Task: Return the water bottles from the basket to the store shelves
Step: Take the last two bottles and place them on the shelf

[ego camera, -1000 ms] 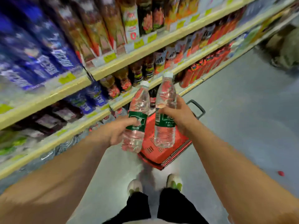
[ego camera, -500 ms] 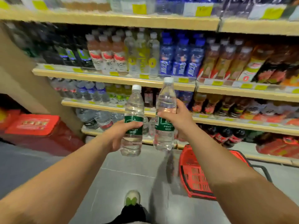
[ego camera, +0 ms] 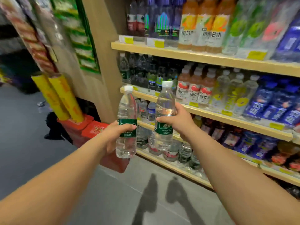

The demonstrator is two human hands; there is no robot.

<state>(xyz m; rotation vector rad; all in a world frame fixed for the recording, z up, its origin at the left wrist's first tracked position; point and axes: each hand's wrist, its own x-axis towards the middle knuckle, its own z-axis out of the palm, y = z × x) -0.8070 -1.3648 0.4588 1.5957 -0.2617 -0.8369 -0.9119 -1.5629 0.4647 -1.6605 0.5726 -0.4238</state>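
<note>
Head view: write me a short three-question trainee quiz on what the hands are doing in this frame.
1. True or false: the left hand grips the left bottle, and the right hand grips the right bottle.
2. The label band on both bottles is: A red, B green, C blue.
3. Fill in: the right bottle's cap is ____.
Key: 1 true; 2 B; 3 white.

left hand (ego camera: 113, 135) grips left bottle (ego camera: 126, 125), centre | right hand (ego camera: 177, 122) grips right bottle (ego camera: 164, 117) | both upright, apart | shelves (ego camera: 211, 58) right
</note>
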